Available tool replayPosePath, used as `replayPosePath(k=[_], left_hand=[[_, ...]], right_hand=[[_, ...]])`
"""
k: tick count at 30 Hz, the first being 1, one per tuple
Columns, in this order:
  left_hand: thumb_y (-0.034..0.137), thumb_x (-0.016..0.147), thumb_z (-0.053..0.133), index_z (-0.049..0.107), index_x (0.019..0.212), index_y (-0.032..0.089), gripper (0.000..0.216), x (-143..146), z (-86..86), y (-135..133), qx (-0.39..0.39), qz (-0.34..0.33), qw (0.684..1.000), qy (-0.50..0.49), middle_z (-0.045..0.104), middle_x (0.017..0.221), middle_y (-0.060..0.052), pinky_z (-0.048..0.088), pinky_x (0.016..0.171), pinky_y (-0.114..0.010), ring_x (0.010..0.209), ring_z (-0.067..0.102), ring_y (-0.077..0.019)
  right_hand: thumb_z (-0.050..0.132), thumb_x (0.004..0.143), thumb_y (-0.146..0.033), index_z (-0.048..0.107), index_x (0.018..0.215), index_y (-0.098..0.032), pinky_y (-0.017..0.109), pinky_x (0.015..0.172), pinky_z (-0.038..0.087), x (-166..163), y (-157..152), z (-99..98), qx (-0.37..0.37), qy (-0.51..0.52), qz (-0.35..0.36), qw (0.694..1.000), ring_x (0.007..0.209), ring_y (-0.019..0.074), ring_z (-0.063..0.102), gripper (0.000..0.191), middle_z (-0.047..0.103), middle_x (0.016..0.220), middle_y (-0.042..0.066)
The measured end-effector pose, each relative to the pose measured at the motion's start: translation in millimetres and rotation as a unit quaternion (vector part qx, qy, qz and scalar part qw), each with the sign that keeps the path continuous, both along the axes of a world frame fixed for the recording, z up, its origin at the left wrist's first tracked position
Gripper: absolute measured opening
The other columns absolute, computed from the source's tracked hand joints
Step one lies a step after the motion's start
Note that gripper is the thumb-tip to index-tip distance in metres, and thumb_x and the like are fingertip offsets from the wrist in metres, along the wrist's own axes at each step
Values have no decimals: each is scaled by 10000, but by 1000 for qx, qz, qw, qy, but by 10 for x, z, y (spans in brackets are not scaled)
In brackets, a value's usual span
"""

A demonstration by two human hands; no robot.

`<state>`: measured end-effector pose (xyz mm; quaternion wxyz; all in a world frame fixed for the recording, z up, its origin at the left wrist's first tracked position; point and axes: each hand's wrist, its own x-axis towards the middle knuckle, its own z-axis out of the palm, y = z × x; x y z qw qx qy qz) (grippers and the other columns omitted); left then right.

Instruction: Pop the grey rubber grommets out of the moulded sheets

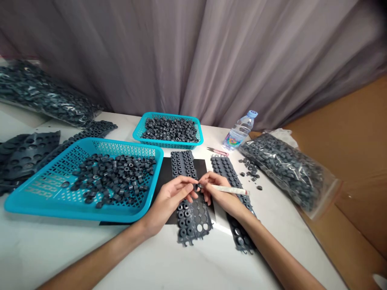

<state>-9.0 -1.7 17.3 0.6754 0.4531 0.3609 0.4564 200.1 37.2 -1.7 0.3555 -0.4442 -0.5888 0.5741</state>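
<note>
From the near left side of the bench [157, 262], the left forearm slants inward past the near right corner of a blue basket [84, 213] of small black pieces, wrist low and the back of the hand up. The left hand [169, 196] has its thumb and forefinger almost together, a narrow grip on a small black piece [196, 187], the other fingers curled beneath. That piece sits at the fingertips, between the two hands, above a ribbed black sheet [184, 219] set with ring-shaped pieces, which lies around the middle of the bench over a dark mat [165, 173]. From the near right, the right forearm angles in to meet it, and the right hand [219, 196] bends at the fingers, its grip closed around a pale pen-like tool [230, 189] whose reddish end points toward the bench's right edge. The right fingertips come right up to the piece; whether they touch it cannot be told. Beneath the right wrist runs a second black sheet [225, 171], and farther right a plastic bag [284, 173] of dark pieces lies along the bench's right edge.
</note>
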Motion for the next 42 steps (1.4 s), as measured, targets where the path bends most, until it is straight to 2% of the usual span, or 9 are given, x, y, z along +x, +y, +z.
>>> replayPosePath(k=[5, 13, 16, 19, 21, 26, 29, 35, 42], left_hand=[[350, 959, 704, 718, 1105, 156, 244, 31, 101, -65, -67, -12, 995, -76, 712, 964, -76, 479, 796, -261, 846, 620, -148], [344, 964, 705, 766, 1101, 158, 238, 45, 194, -121, -94, -19, 990, -104, 739, 1008, -89, 517, 821, -247, 871, 659, -150], [370, 962, 704, 779, 1086, 143, 270, 69, 188, -136, -105, -22, 989, -105, 770, 1039, -109, 537, 959, -310, 963, 719, -198], [364, 972, 690, 784, 1107, 125, 290, 94, 169, -152, -140, -17, 982, -127, 774, 1158, -130, 472, 1136, -371, 1154, 714, -257], [316, 971, 685, 789, 1087, 109, 259, 101, 162, -157, -162, -7, 976, -145, 759, 1227, -141, 442, 1184, -385, 1225, 689, -283], [219, 959, 613, 793, 1013, 65, 243, 75, 211, -151, -214, -7, 960, -180, 764, 1204, -186, 453, 1190, -422, 1252, 676, -316], [193, 912, 651, 793, 1005, 65, 212, 48, 253, -147, -213, -16, 960, -179, 760, 1212, -196, 448, 1193, -437, 1250, 677, -327], [219, 917, 651, 785, 1039, 55, 244, 25, 268, -139, -204, -30, 961, -186, 769, 1184, -204, 462, 1175, -446, 1232, 687, -331], [382, 1035, 491, 742, 1191, 44, 449, 13, 300, -130, -248, -85, 942, -208, 753, 1227, -206, 469, 1156, -394, 1237, 686, -289]], right_hand=[[600, 958, -304, 580, 965, -188, 202, 449, 478, 7, -8, -12, 7, -5, 8, 1000, 515, 105, 577, 118, 607, 719, -27], [611, 948, -351, 583, 953, -193, 207, 458, 472, -2, -23, 61, 0, -16, 13, 1000, 531, 114, 572, 161, 600, 705, -22], [626, 942, -361, 588, 928, -196, 205, 464, 463, -12, -22, 73, 8, -19, 6, 1000, 535, 112, 557, 170, 581, 686, -28], [621, 951, -356, 579, 923, -202, 207, 466, 458, -10, -16, 44, 9, -9, 5, 1000, 531, 108, 543, 162, 560, 690, -36], [611, 961, -349, 577, 927, -205, 210, 461, 452, -3, -11, 19, 8, -4, 10, 1000, 517, 102, 523, 152, 551, 699, -39], [618, 959, -341, 580, 938, -206, 208, 465, 453, 12, -4, 14, 4, -11, 15, 1000, 506, 97, 515, 141, 563, 711, -40], [623, 955, -354, 575, 940, -205, 209, 466, 457, 7, -6, 34, 2, -16, 13, 1000, 493, 96, 515, 158, 563, 700, -42], [623, 954, -362, 583, 933, -211, 218, 473, 446, 2, -12, 32, -1, -25, 8, 1000, 503, 108, 522, 158, 562, 694, -39], [637, 947, -335, 636, 875, -195, 245, 634, 453, 7, -24, 59, 80, -69, -22, 994, 723, 150, 550, 157, 604, 833, 8]])
